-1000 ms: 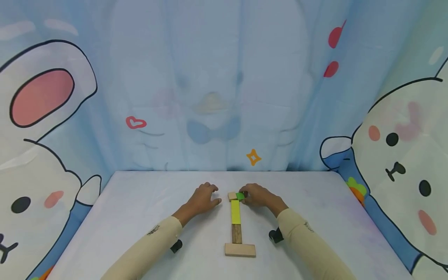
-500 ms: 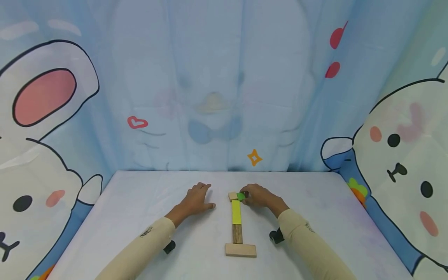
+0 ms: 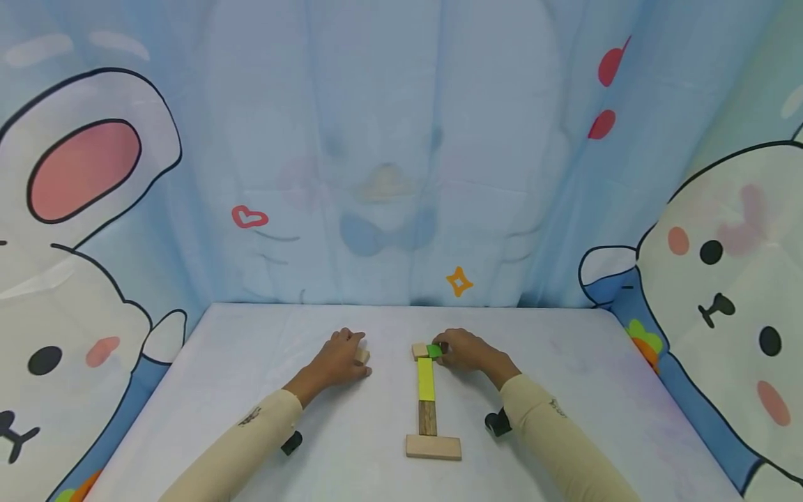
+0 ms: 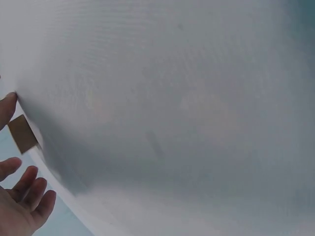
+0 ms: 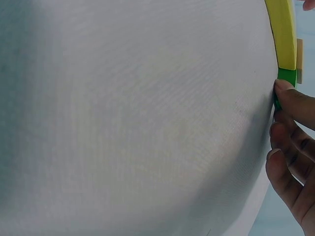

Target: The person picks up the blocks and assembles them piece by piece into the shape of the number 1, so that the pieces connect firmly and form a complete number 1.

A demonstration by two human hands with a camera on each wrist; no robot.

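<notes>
A row of blocks lies on the white table: a wooden plank (image 3: 433,447), a dark wood-grain block (image 3: 427,418) and a yellow block (image 3: 426,380), with a green block (image 3: 434,351) and a small pale wooden block (image 3: 419,351) across the far end. My right hand (image 3: 467,351) pinches the green block's outer end between thumb and fingers. To the left, my left hand (image 3: 335,359) is spread around another small wooden block (image 3: 362,355). In the left wrist view, this block (image 4: 22,133) sits between thumb and forefinger, with gaps visible around it.
The white-covered table (image 3: 282,324) ends at a blue cartoon curtain (image 3: 389,104) behind it. Cartoon-printed cloth also hangs at both sides. A dark wrist camera (image 3: 498,422) sits under the right sleeve, another (image 3: 291,443) under the left.
My left hand has moved left, away from the row, and a small wooden block now shows between its fingers and thumb. My right hand stays on the green block.
</notes>
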